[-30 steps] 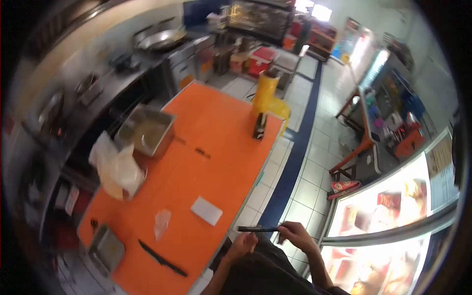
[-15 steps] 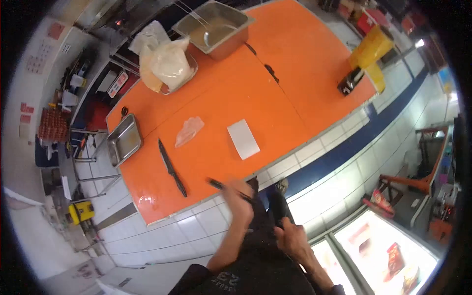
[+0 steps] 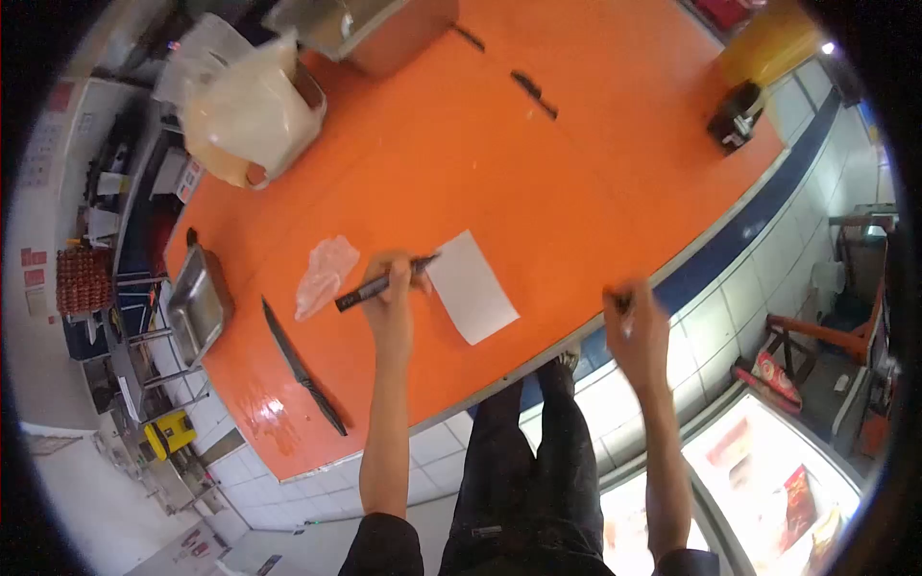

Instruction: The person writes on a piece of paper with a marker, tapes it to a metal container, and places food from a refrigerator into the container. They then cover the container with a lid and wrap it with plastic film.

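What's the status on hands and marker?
Left hand holds black marker, tip near white paper. Right hand: small dark object, blurred. Black knife aside, nothing blocking the paper.

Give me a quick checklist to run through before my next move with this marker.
1. Marker held in the left hand: ok.
2. Marker's narrow end pointing at the white paper: ok.
3. Marker touching the paper: cannot tell; the end is right by its edge.
4. Paper lying on the table: ok.
5. Right hand steadying the paper: not ok; it is well away, blurred.
6. Knife clear of both hands: ok; it lies apart on the table.
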The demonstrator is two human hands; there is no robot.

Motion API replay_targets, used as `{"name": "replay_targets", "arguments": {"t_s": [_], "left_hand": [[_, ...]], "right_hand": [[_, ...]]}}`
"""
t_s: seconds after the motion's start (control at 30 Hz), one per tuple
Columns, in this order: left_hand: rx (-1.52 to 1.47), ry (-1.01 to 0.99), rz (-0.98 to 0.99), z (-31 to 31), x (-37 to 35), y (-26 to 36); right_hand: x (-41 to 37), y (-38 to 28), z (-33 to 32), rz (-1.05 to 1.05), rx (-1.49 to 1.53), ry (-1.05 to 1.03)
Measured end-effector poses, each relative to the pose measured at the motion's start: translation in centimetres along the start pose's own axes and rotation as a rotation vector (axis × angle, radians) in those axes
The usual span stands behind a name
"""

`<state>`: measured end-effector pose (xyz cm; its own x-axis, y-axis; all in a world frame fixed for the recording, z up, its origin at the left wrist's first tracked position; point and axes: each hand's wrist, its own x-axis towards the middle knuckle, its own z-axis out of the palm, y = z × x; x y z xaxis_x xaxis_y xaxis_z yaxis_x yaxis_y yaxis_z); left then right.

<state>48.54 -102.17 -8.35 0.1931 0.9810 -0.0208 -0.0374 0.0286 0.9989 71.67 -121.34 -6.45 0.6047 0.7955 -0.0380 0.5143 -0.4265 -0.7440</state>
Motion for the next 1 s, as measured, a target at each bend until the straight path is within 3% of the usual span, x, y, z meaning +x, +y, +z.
{"name": "replay_targets", "arguments": {"t_s": [0.03,0.07,0.13,0.2,0.33,0.47,0.5,0.53,0.57,0.6,0.7,0.73,0.83,0.9,0.97,1.0], "left_hand": [[0.079,-0.093,0.075,-0.2,0.7,-1.3],[0.086,-0.091,0.036,-0.2,1.0,-2.3],[0.156,-0.041,0.14,-0.4,1.8,-3.5],[0.168,-0.054,0.134,-1.2,1.9,-4.4],[0.204,-0.11,0.191,-1.4,1.9,-4.6],[0.158,-0.133,0.295,-0.4,2.1,-3.8],[0.152,-0.116,0.309,-0.4,2.7,-3.8],[0.269,-0.184,0.446,-0.7,3.5,-3.9],[0.389,-0.258,0.576,-0.7,4.0,-3.8],[0.388,-0.278,0.468,-0.7,3.9,-3.3],[0.31,-0.266,0.54,-0.9,5.1,-4.3],[0.239,-0.25,0.429,-0.7,4.7,-4.7],[0.244,-0.295,0.429,-0.4,4.2,-4.7],[0.269,-0.284,0.458,-0.2,4.5,-4.7],[0.297,-0.276,0.478,0.1,4.6,-4.7],[0.29,-0.268,0.46,0.5,4.6,-4.6]], "right_hand": [[2.9,0.2,2.0,-0.04,-0.033,0.007],[5.3,-0.2,3.6,-0.105,-0.05,0.026],[7.8,0.2,5.9,-0.16,-0.074,0.026],[8.7,0.8,8.0,-0.308,-0.172,0.158],[7.5,1.0,9.0,-0.347,-0.279,0.223],[2.5,-1.4,7.4,-0.188,-0.207,0.477],[0.3,-1.3,7.7,-0.262,-0.056,0.38],[0.1,-2.5,8.2,-0.491,0.084,0.164],[0.4,-3.4,9.0,-0.598,0.029,-0.044],[0.8,-3.9,10.1,-0.648,-0.029,-0.097],[2.5,-0.7,10.6,-0.701,-0.06,-0.009],[2.6,-0.5,9.6,-0.673,-0.067,0.063],[2.5,0.6,8.6,-0.542,-0.086,0.094],[3.0,-0.4,9.0,-0.561,-0.096,0.054],[3.3,-1.1,9.8,-0.677,-0.04,-0.173],[3.9,-1.5,10.1,-0.676,-0.03,-0.173]]}}
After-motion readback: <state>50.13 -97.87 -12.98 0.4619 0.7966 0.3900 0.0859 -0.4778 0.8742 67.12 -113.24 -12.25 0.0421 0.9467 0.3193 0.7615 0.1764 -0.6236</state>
